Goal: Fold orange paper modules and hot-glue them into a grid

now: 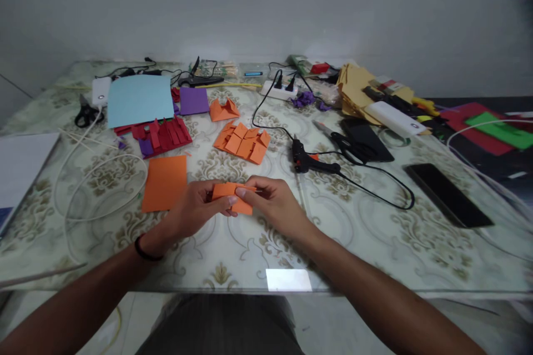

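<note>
A folded orange paper is held above the near edge of the patterned table, taken here as the centre of the clock, with 12 towards the wall. The left hand grips it from the 9 o'clock side and the right hand from the 3 o'clock side; both are mostly closed, fingers curled behind and thumbs pressing on the front, nearly meeting.

A flat orange sheet lies at 9 o'clock, just beside the left hand. At 12 o'clock sits a group of folded orange pieces, with a smaller orange piece beyond it. Red folded strips lie between 10 and 11 o'clock, next to a light blue sheet; a purple paper is at 11.

At 1 o'clock, near the wall, stands a white power strip with two black plugs. A black glue gun lies at 2 o'clock, then large scissors beside a dark phone. Another phone is well apart at 3 o'clock.
</note>
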The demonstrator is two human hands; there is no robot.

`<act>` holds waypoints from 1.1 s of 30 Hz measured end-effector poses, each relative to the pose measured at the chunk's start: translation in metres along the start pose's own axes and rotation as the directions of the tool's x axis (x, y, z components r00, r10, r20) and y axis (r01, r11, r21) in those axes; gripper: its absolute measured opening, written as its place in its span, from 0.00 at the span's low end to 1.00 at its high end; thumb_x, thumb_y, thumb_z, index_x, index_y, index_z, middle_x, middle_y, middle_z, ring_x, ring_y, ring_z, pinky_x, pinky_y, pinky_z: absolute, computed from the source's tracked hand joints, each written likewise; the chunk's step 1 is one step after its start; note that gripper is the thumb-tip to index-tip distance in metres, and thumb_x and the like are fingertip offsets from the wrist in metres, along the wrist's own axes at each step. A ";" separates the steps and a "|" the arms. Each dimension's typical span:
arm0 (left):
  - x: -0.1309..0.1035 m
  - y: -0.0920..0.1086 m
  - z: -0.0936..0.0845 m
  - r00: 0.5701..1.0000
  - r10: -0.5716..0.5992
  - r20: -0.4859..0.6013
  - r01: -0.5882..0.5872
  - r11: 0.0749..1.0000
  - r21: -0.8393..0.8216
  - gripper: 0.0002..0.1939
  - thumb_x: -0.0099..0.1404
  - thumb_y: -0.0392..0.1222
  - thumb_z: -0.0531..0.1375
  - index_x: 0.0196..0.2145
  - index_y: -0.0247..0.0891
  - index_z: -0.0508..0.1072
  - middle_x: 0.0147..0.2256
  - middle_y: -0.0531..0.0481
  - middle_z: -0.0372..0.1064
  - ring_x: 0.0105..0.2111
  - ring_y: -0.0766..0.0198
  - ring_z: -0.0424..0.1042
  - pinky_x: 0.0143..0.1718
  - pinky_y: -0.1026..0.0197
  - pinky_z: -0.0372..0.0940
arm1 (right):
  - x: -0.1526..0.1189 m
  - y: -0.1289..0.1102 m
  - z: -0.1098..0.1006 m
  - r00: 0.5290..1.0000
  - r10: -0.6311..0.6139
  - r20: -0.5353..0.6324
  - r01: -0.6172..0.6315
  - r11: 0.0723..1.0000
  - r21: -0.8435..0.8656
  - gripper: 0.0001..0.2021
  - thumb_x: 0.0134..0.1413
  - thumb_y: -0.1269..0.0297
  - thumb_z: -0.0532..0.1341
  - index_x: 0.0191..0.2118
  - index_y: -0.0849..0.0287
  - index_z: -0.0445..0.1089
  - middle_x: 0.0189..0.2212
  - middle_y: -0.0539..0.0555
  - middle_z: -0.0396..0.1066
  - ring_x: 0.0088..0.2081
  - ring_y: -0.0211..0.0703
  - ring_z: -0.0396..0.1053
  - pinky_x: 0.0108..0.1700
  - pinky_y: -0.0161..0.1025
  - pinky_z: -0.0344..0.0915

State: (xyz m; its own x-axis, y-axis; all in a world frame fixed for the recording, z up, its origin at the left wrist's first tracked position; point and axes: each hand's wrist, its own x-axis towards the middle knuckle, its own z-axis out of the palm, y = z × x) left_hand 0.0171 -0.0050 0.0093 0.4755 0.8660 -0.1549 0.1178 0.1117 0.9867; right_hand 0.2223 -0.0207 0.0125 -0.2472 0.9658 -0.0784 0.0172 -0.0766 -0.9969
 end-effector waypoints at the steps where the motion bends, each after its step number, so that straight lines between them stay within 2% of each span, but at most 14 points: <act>1: 0.000 0.000 0.000 1.000 -0.008 0.006 0.008 1.000 -0.004 0.11 0.65 0.47 0.69 0.35 0.36 0.78 0.31 0.48 0.81 0.33 0.61 0.82 0.37 0.61 0.78 | 0.000 0.000 0.000 1.000 -0.002 0.002 0.002 1.000 -0.006 0.21 0.55 0.44 0.70 0.29 0.59 0.74 0.25 0.48 0.68 0.27 0.37 0.61 0.31 0.37 0.57; 5: 0.000 0.005 0.000 0.998 -0.036 0.048 0.036 0.999 -0.002 0.13 0.64 0.49 0.69 0.35 0.34 0.79 0.31 0.49 0.78 0.32 0.60 0.82 0.36 0.62 0.77 | 0.000 0.002 0.002 0.999 -0.041 0.005 0.042 0.998 -0.057 0.19 0.59 0.47 0.68 0.28 0.59 0.71 0.23 0.46 0.63 0.26 0.36 0.57 0.29 0.36 0.53; 11: -0.003 0.008 -0.002 0.996 0.012 0.090 -0.017 0.998 0.060 0.14 0.66 0.50 0.67 0.34 0.35 0.77 0.30 0.51 0.75 0.31 0.61 0.80 0.33 0.63 0.72 | -0.002 -0.001 0.002 0.990 -0.138 0.007 0.138 0.979 -0.148 0.16 0.63 0.55 0.65 0.28 0.59 0.71 0.23 0.47 0.65 0.27 0.37 0.60 0.31 0.37 0.57; 14: -0.005 0.006 -0.003 0.991 0.122 0.055 -0.132 0.960 0.245 0.13 0.70 0.48 0.63 0.31 0.36 0.75 0.27 0.53 0.72 0.27 0.66 0.73 0.29 0.65 0.64 | -0.004 -0.003 0.001 0.980 -0.199 -0.003 0.193 0.955 -0.224 0.15 0.64 0.57 0.64 0.28 0.59 0.73 0.24 0.49 0.69 0.28 0.38 0.64 0.32 0.37 0.59; 17: -0.007 0.007 -0.001 0.958 0.285 -0.011 -0.244 0.839 0.487 0.18 0.70 0.47 0.62 0.24 0.37 0.68 0.21 0.57 0.61 0.23 0.69 0.60 0.24 0.65 0.53 | -0.005 -0.003 0.001 0.956 -0.292 -0.035 0.273 0.926 -0.261 0.11 0.64 0.59 0.66 0.30 0.58 0.75 0.27 0.50 0.74 0.30 0.39 0.69 0.34 0.38 0.62; 18: -0.007 0.007 0.000 0.946 0.324 -0.021 -0.262 0.802 0.536 0.19 0.70 0.47 0.62 0.23 0.37 0.67 0.20 0.57 0.59 0.22 0.69 0.58 0.24 0.64 0.52 | -0.005 -0.003 0.001 0.944 -0.328 -0.047 0.305 0.915 -0.263 0.09 0.63 0.61 0.67 0.31 0.58 0.76 0.28 0.50 0.75 0.31 0.39 0.70 0.35 0.38 0.63; 20: -0.008 0.009 0.001 0.928 0.373 -0.019 -0.290 0.750 0.594 0.18 0.71 0.46 0.61 0.25 0.37 0.68 0.21 0.57 0.61 0.23 0.69 0.59 0.26 0.64 0.53 | -0.006 -0.003 0.001 0.913 -0.402 -0.060 0.374 0.889 -0.265 0.07 0.62 0.64 0.68 0.33 0.57 0.76 0.29 0.50 0.76 0.32 0.39 0.71 0.36 0.38 0.65; 23: -0.009 0.011 0.002 0.913 0.408 0.023 -0.332 0.706 0.626 0.15 0.72 0.45 0.60 0.28 0.36 0.72 0.24 0.54 0.69 0.24 0.68 0.65 0.28 0.63 0.56 | -0.007 -0.003 0.001 0.865 -0.499 -0.055 0.469 0.842 -0.267 0.05 0.63 0.68 0.68 0.33 0.57 0.77 0.30 0.50 0.76 0.32 0.38 0.73 0.37 0.37 0.67; 27: -0.010 0.012 0.002 0.908 0.417 0.041 -0.351 0.704 0.617 0.13 0.73 0.43 0.60 0.31 0.36 0.74 0.25 0.53 0.72 0.25 0.66 0.68 0.29 0.64 0.59 | -0.008 -0.005 0.001 0.813 -0.581 -0.033 0.556 0.793 -0.248 0.05 0.63 0.71 0.68 0.34 0.57 0.77 0.31 0.50 0.77 0.33 0.38 0.74 0.37 0.36 0.69; 30: -0.010 0.012 0.002 0.908 0.416 0.051 -0.358 0.705 0.612 0.13 0.73 0.42 0.60 0.30 0.36 0.73 0.24 0.54 0.70 0.25 0.68 0.67 0.29 0.64 0.58 | -0.009 -0.006 0.002 0.797 -0.604 -0.020 0.582 0.777 -0.242 0.05 0.63 0.72 0.68 0.34 0.57 0.77 0.31 0.50 0.77 0.33 0.38 0.74 0.37 0.36 0.69; 33: -0.010 0.013 0.002 0.909 0.414 0.044 -0.357 0.720 0.595 0.16 0.72 0.42 0.60 0.26 0.36 0.70 0.22 0.57 0.62 0.23 0.70 0.61 0.27 0.65 0.55 | -0.009 -0.006 0.001 0.806 -0.591 -0.008 0.570 0.781 -0.254 0.05 0.63 0.71 0.68 0.34 0.57 0.77 0.31 0.50 0.76 0.33 0.38 0.74 0.37 0.37 0.68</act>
State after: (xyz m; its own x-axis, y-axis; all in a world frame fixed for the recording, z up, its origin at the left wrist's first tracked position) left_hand 0.0154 -0.0131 0.0239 0.5195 0.8120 0.2660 0.4337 -0.5188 0.7367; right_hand 0.2232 -0.0291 0.0192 -0.2016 0.8261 0.5262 0.1188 0.5539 -0.8241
